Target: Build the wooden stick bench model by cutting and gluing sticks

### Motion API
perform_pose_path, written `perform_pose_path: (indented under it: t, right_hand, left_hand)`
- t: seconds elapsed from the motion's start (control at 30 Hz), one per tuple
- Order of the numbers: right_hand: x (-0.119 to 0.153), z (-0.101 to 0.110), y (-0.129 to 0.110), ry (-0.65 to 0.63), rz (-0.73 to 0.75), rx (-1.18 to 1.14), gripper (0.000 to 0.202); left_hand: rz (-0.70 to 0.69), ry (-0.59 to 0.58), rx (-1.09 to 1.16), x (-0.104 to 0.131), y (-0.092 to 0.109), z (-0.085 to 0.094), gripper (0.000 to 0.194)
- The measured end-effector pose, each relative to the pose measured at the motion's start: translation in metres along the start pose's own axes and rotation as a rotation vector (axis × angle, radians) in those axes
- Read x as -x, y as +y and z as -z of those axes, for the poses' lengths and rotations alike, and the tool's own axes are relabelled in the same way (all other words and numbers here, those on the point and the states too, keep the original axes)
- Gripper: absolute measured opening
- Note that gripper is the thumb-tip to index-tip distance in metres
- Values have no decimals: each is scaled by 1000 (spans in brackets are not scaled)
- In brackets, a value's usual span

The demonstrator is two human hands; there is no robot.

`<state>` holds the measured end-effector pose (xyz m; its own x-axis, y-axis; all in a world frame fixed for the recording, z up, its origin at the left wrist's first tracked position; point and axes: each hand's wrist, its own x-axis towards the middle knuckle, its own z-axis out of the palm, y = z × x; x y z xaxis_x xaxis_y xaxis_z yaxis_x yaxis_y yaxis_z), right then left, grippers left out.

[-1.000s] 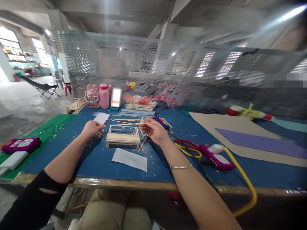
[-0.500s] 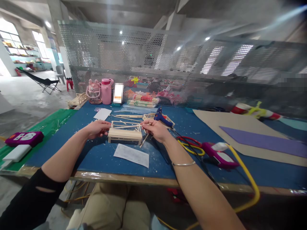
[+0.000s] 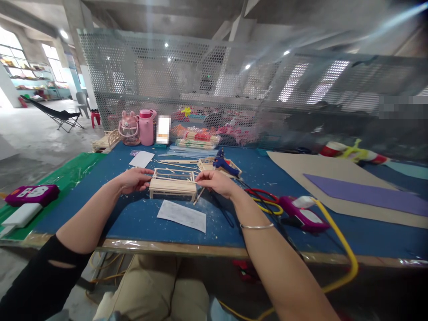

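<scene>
A small model bench (image 3: 173,185) of thin wooden sticks, with a slatted seat and open back frame, stands on the blue table. My left hand (image 3: 135,180) is closed at its left end, fingertips gripping the frame. At the right end, my right hand (image 3: 214,182) pinches the tip of a thin wooden stick (image 3: 177,180) lying along the rear of the seat; the fingers partly hide that tip. A loose stick (image 3: 199,196) leans by the bench's right front leg. Behind the right hand, a blue glue gun (image 3: 226,166) rests on another stick frame.
White paper (image 3: 182,216) lies in front of the bench. Bundled sticks (image 3: 197,140), a pink flask (image 3: 146,128) and a bottle (image 3: 129,129) stand behind, before a perforated metal screen (image 3: 187,80). Cables and a purple device (image 3: 304,215) lie right, near beige card (image 3: 287,167).
My right hand has lowered the stick from a slant across the back frame down to the rear of the seat. My left hand stays at the bench's left end.
</scene>
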<state>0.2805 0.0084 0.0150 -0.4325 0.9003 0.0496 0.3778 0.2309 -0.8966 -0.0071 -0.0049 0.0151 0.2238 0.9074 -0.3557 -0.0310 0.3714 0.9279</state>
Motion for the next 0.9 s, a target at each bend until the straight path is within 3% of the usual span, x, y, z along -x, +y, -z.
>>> perform_pose_path:
  t: [0.27, 0.47, 0.7, 0.9]
  right_hand:
    - [0, 2, 2, -29, -8, -1, 21]
    - [1, -1, -1, -51, -49, -34, 23]
    - [0, -4, 1, 28, -63, -68, 25]
    - [-1, -8, 1, 46, -93, -78, 20]
  left_hand:
    - [6, 12, 16, -1, 0, 0, 11]
    - [2, -22, 14, 1, 0, -3, 17]
    - [15, 36, 21, 1, 1, -5, 10]
    - [56, 88, -4, 3, 2, -4, 17]
